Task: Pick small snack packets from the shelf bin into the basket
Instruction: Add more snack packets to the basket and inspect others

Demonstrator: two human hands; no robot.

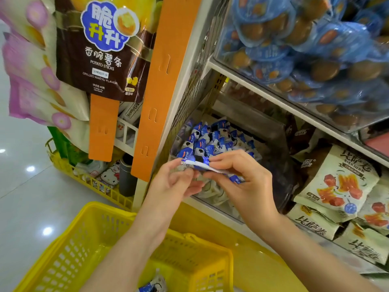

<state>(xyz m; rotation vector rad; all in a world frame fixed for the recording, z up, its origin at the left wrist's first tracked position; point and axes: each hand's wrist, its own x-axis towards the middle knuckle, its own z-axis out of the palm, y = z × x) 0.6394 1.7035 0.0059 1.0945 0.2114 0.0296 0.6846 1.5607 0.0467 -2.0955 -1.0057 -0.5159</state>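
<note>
Blue-and-white foil, right there between both sets of fingers: the left hand [174, 182] pinches one end of a small snack packet [196, 163] and the right hand [242, 182] pinches the other, stretching it flat. The right hand's curled fingers [227, 157] also clutch more of the same packets against the palm.

Just behind the fingers sits the shelf bin [210, 200], a clear-walled tub on a low shelf, heaped with matching blue-and-white packets [206, 142]. Below the wrists, the yellow basket [69, 256] gapes open, a lattice-sided plastic thing, and one packet [151, 286] lies at its bottom, partly hidden by the left forearm.

To the right of the fingers, cream pouches [336, 182] with red printed pieces are stacked along the same shelf level. Up and right, a clear case holds a crowd of blue-wrapped brown eggs [294, 49].

Left of the fingers, an orange hanging strip [157, 91] runs down the shelf end. Beside it hangs a brown bag of potato sticks [101, 60], and pink-and-cream bags [31, 81] further out. Low down there, a second yellow crate [88, 184] holds odd items.

Beyond it all, a pale glossy floor [25, 197] throws back ceiling lights.
</note>
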